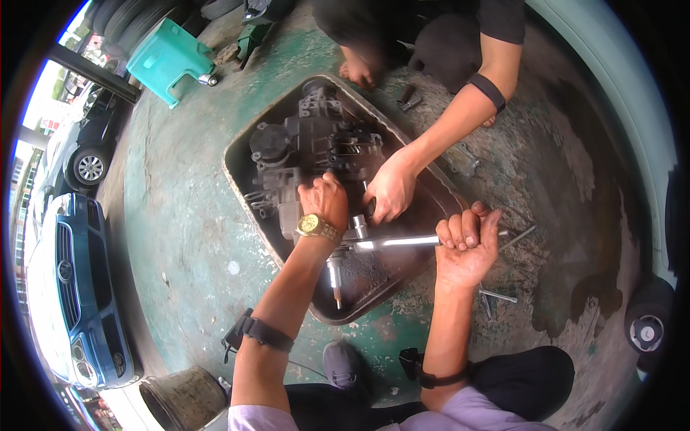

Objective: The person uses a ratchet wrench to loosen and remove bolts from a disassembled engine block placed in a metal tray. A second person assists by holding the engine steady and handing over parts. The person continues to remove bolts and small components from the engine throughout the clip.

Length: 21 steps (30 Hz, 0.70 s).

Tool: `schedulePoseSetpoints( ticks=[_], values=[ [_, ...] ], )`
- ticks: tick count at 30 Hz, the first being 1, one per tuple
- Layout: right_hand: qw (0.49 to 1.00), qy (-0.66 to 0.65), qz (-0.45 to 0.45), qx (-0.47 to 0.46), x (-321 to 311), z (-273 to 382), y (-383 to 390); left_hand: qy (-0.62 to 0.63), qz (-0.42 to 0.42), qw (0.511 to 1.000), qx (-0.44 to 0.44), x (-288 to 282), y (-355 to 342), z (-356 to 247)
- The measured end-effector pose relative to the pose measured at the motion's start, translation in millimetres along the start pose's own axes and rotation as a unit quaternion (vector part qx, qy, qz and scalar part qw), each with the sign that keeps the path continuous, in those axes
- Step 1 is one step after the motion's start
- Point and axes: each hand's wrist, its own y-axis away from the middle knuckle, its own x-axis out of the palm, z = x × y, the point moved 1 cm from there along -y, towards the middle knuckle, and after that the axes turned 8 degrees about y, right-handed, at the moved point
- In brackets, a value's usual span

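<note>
A dark metal gearbox lies in a worn metal tray, a splined shaft protruding toward me. My left hand, below a gold watch, has its fingers curled on the gearbox housing. My right hand grips a long chrome wrench bar, which reaches left to the housing near a socket. A co-worker's hand is just right of my left hand, holding a small dark object too hidden to name.
A turquoise stool and stacked tyres stand upper left, parked cars left. A bucket sits bottom left. Loose tools lie right of the tray. The co-worker crouches opposite; a pale vehicle body curves along the right.
</note>
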Motion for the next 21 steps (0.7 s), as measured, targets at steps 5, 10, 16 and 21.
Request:
schedulePoseSetpoints(
  ticks=[5, 10, 16, 21],
  values=[
    [1.000, 0.006, -0.002, 0.006, -0.2, -0.1, -0.3, 0.012, 0.006, 1.000, 0.016, -3.1, 3.1, -0.3],
    [1.000, 0.004, -0.008, 0.010, -0.3, -1.7, 1.1, 0.055, -0.031, 0.998, 0.004, 3.6, 0.9, 8.0],
    [1.000, 0.011, -0.016, 0.009, -1.1, -1.6, 1.2, 0.026, -0.014, 1.000, 0.000, 5.1, 1.2, 5.7],
    [1.000, -0.001, -0.020, 0.014, 0.0, -2.3, 0.5, 0.019, 0.012, 1.000, -0.004, -0.2, 1.5, 0.8]
  ],
)
